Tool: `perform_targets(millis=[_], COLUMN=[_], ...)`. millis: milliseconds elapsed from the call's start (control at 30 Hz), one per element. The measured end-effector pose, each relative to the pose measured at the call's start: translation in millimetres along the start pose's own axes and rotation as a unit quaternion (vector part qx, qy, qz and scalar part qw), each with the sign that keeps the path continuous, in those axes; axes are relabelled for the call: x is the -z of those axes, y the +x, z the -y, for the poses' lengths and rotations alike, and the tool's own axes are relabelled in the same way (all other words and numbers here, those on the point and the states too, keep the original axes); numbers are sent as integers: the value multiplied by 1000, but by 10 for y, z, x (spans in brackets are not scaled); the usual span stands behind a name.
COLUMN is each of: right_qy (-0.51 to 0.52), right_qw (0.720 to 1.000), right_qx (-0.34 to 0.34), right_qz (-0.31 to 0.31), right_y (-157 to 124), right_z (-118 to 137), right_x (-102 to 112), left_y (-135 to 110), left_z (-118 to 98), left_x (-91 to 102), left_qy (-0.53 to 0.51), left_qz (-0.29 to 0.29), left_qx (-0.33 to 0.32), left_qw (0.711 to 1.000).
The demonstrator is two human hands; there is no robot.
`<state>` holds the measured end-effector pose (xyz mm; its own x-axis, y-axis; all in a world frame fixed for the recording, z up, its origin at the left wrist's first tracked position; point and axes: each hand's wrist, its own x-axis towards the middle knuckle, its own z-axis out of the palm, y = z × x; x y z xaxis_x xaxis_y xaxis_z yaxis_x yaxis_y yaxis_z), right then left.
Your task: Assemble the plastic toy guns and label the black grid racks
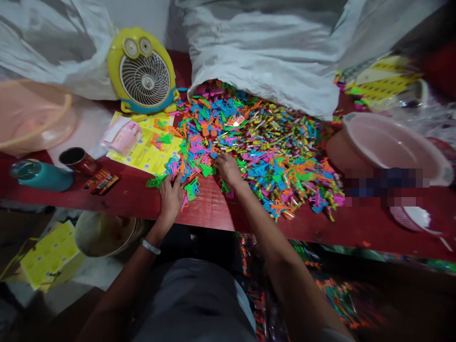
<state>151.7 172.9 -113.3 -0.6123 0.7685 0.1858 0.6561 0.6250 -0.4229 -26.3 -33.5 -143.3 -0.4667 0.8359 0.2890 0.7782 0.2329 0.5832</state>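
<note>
A wide heap of small plastic toy pieces (263,142) in pink, blue, green and orange covers the middle of a red table (221,213). My left hand (171,197) lies flat on the table at the heap's near left edge, fingers stretched out over a few loose pieces. My right hand (228,170) rests on the heap's near edge with its fingers curled down into the pieces; what they hold, if anything, is hidden. A white band sits on my left wrist.
A yellow desk fan (144,71) stands at the back left by yellow printed sheets (146,152) and a pink roll (121,135). A teal bottle (41,175) and a dark cup (76,160) are at far left. A pink basin (392,147) sits right. White sacks (270,52) lie behind.
</note>
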Motion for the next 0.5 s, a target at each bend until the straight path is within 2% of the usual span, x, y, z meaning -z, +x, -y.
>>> perform_targets(millis=[133,200,333,500], right_qy=[81,106,71,58], right_qw=[992,989,994,992], right_qx=[-51,-75,-85,-106], right_qz=[-78,-67,-2,-31], right_y=[-10,-60,-183,-364], right_z=[13,59,211,353], right_x=[-17,-53,-131,21], left_y=[-1,-1,1,7], left_z=[11,13,40,65], left_x=[15,16,-5,24], left_qy=[-4,-5,-12,-76], left_qz=[-1,-1,-19,-59], left_qx=[-7,-7,-16,-9], left_qw=[1000,1000,1000,995])
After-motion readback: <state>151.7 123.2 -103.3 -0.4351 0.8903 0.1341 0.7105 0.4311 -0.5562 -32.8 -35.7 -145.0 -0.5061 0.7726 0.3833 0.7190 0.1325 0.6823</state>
